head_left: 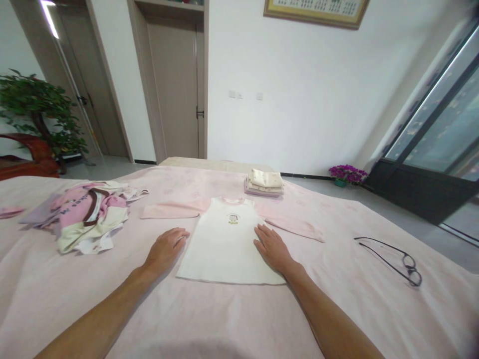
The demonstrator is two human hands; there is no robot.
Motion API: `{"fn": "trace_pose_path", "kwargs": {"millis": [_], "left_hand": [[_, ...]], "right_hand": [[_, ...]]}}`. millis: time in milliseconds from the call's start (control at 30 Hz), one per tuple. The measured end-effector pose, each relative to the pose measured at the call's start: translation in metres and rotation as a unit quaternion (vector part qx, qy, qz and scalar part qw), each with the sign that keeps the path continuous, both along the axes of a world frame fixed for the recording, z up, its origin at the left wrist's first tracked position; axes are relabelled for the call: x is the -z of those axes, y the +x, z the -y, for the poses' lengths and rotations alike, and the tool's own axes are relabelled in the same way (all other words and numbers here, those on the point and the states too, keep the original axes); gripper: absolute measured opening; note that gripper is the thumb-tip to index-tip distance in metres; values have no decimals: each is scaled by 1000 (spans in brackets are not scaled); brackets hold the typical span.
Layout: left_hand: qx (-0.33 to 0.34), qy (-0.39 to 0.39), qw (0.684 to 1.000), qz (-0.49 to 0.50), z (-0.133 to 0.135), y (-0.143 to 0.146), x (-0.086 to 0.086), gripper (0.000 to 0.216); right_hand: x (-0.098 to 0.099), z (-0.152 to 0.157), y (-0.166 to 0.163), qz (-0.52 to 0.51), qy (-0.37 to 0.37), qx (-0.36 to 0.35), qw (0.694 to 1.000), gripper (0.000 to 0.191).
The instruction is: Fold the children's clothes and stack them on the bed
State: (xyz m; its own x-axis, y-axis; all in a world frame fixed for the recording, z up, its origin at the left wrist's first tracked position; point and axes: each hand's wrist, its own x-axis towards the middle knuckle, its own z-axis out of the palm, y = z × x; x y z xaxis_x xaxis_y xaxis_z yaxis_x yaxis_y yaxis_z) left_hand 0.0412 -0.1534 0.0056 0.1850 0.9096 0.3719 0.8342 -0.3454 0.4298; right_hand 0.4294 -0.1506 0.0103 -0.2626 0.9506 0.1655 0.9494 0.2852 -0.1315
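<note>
"What's hard to make out, left to right?"
"A pink cloth scrap (10,213) is cut off at the view's left edge. Between nine and ten o'clock from the white shirt with pale pink sleeves (224,254), the heap of pink, cream and lilac garments (84,217) hides its own layers. The shirt's small chest print (233,218) is unreadable."
"And the grip?"
"The shirt lies flat between both hands. The left hand (167,248), at nine, is released, fingers loosely bent beside its edge; I can't tell if they touch. The right hand (272,249), at three, rests unclenched on it, covering part of its side."
"Edges, room?"
"Pale pink cloth spread (149,294) separates heap and left hand. The squared stack of folded cream and mauve clothes (264,182) sits near the collar, at one. More spread runs from the right hand to black-framed glasses (410,269), just past three."
</note>
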Motion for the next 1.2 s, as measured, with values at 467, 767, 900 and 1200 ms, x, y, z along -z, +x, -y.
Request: {"fn": "trace_pose_path", "kwargs": {"millis": [467,767,900,1200], "left_hand": [[-123,20,988,-95,-11,-10,0,40],[-178,20,976,-121,-17,-19,3,40],[-188,4,977,-97,-17,-22,3,41],[-191,-8,981,-40,-23,-49,5,44]], "right_hand": [[-2,4,-8,15,1,18,1000,54],[-2,7,-11,27,24,14,999,52],[-2,8,-11,37,27,8,999,52],[-2,9,-12,51,40,-13,998,52]]}}
